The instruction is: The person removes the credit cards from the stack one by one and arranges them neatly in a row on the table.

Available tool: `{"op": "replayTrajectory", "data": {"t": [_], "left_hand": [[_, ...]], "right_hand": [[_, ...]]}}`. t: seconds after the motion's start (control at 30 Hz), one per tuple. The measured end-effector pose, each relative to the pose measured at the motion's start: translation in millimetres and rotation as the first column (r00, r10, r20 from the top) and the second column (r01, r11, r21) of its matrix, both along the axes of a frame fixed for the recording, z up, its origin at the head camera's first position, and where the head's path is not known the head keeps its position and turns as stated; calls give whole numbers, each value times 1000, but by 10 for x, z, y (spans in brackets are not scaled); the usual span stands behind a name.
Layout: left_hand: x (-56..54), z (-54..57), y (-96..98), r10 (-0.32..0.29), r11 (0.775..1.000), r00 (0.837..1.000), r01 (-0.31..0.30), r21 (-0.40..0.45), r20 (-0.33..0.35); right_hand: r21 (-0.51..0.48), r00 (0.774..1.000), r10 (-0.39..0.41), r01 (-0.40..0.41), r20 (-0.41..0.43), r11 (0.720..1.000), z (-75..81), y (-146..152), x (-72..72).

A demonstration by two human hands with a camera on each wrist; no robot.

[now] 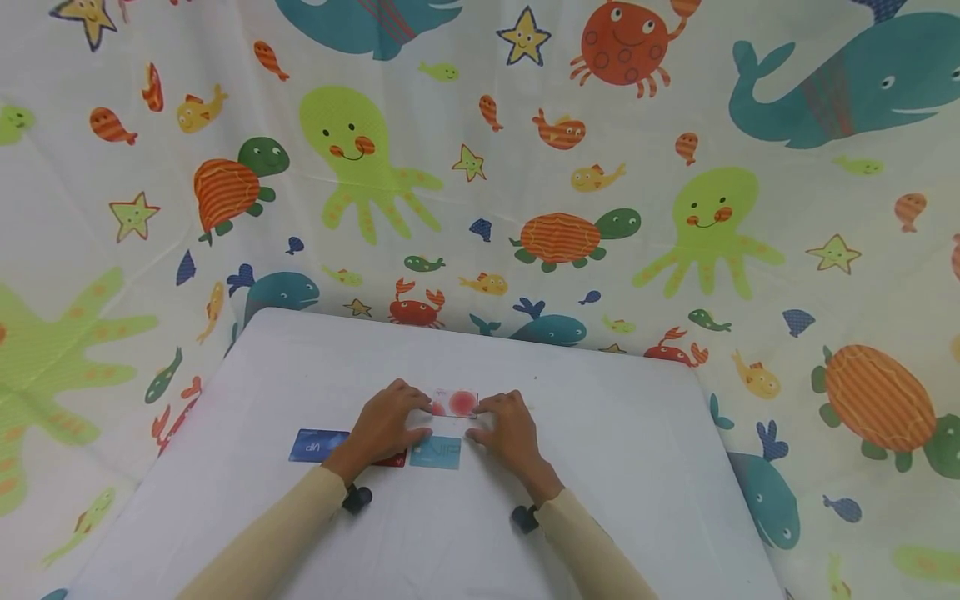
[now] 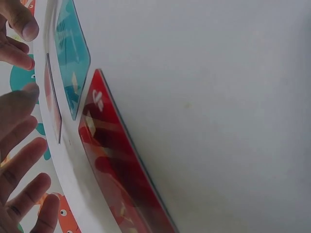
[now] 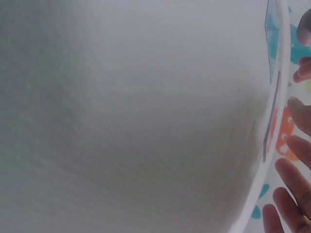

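Note:
A white card with pink-red circles (image 1: 455,403) lies flat on the white table, between the two hands. The left hand (image 1: 384,423) has its fingertips at the card's left edge, and the right hand (image 1: 512,429) has its fingertips at the right edge. In the left wrist view, the left fingers (image 2: 30,158) look spread and fairly straight. The right fingers (image 3: 294,182) look loosely extended in the right wrist view. Nearer the person lies a teal card (image 1: 437,453). Beside it, a red card (image 2: 114,155) is partly hidden under the left hand in the head view.
A blue card marked VIP (image 1: 317,445) lies left of the left hand, in a row with the red and teal cards. The white table (image 1: 630,467) ends at the back against a curtain (image 1: 465,108) printed with sea animals.

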State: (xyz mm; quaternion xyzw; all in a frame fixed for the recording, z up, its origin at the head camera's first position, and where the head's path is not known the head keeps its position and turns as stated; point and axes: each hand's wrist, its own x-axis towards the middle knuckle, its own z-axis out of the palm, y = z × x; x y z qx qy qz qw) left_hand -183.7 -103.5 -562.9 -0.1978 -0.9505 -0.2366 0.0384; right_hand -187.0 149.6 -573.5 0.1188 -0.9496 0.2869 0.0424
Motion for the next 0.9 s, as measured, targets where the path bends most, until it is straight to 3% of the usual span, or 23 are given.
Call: {"op": "replayTrajectory", "data": {"t": [0.23, 0.9], "left_hand": [[-41, -6, 16, -3, 1000, 999, 4, 9, -34], [-204, -37, 76, 7, 999, 1000, -7, -38, -13]], "right_hand": [[7, 1000, -18, 18, 3, 1000, -4, 0, -38], [43, 1000, -16, 16, -5, 999, 9, 4, -158]]}}
